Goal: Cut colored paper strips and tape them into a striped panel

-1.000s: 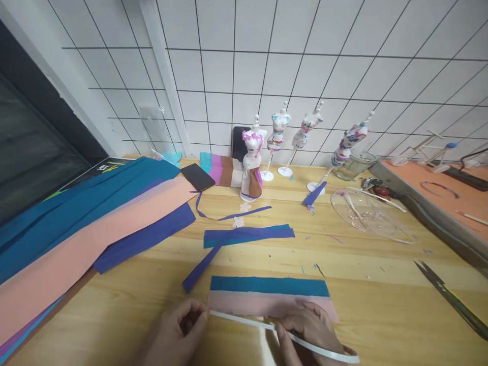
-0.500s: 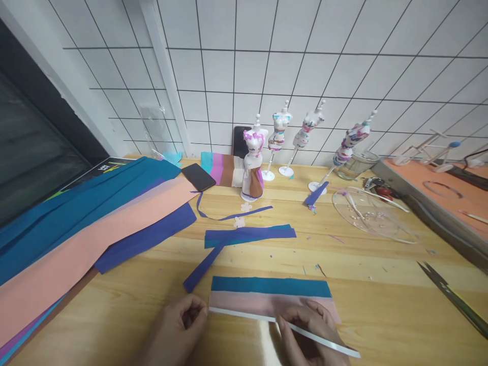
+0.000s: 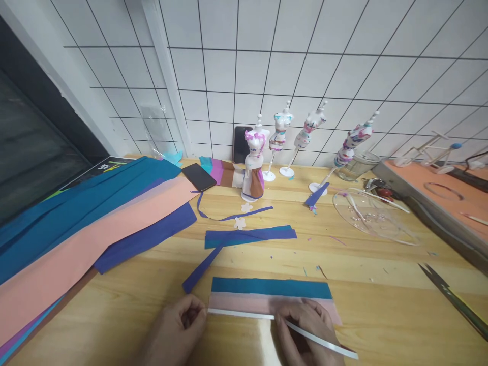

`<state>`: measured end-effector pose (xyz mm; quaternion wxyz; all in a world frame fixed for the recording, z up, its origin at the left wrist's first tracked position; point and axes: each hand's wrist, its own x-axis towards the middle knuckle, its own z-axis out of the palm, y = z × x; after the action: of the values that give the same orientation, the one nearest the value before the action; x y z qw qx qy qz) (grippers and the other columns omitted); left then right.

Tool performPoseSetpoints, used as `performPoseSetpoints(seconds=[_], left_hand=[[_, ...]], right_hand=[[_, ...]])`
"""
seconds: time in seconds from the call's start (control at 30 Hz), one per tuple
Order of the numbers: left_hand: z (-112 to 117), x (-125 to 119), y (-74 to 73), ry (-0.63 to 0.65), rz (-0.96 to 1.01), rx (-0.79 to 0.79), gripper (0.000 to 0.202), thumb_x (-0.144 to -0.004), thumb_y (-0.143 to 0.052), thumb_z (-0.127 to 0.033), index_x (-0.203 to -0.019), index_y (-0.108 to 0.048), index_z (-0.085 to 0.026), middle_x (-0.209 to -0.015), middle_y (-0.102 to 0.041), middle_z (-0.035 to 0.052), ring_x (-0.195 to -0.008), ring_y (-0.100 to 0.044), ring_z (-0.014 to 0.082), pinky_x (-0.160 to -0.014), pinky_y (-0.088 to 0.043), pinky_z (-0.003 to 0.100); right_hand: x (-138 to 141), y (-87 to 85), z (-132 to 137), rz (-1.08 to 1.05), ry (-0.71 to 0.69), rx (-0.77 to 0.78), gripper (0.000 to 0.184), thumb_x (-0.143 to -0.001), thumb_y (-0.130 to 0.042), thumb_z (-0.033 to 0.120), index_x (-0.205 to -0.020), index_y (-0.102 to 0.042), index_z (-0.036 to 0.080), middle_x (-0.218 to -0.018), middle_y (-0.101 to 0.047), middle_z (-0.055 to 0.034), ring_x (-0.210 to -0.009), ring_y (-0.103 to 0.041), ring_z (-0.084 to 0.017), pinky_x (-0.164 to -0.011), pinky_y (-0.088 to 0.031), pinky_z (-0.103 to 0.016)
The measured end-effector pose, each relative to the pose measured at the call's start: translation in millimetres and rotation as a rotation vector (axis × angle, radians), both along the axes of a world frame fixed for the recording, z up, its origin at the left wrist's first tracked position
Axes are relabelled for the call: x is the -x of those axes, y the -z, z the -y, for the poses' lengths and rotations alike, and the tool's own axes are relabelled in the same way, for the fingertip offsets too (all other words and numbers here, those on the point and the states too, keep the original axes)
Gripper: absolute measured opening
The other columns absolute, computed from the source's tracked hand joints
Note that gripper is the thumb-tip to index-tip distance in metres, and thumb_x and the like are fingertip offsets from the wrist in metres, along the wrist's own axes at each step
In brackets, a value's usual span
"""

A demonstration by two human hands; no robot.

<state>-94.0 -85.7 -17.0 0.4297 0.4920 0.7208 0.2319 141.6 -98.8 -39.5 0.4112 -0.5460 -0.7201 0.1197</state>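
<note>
A teal paper strip lies along a pink paper strip at the near middle of the table. A narrow white strip, which looks like tape, runs along the pink strip's near edge. At its left end my left hand is closed in a pinch, thumb against forefinger. My right hand pinches the white strip partway along and covers part of the pink paper. Beyond that hand, the strip's free end slants down to the right.
Crossed blue and teal strips lie just beyond. Stacked coloured sheets fill the left. Mannequin figures, including one in a brown skirt, stand by the tiled wall. Right are scissors, a clear dish with beads and a glass jar.
My right hand has shifted very slightly left along the white strip. My left hand stays in place, and the papers look unmoved.
</note>
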Motion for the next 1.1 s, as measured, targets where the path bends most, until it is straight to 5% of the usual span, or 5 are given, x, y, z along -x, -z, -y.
performPoseSetpoints(seconds=[1.1], left_hand=[[-4.0,-0.9,2.2,0.054,-0.079,0.040,0.019,-0.066,-0.049,-0.036,-0.056,-0.055,-0.021,-0.053,-0.049,-0.0034,-0.056,-0.050,0.0157,-0.055,-0.034,0.024]], right_hand=[[-1.2,0.1,-1.7,-0.034,-0.048,0.049,0.007,-0.086,-0.052,0.017,-0.087,-0.054,0.023,-0.078,-0.065,-0.0001,-0.069,-0.061,-0.017,-0.079,-0.037,-0.038]])
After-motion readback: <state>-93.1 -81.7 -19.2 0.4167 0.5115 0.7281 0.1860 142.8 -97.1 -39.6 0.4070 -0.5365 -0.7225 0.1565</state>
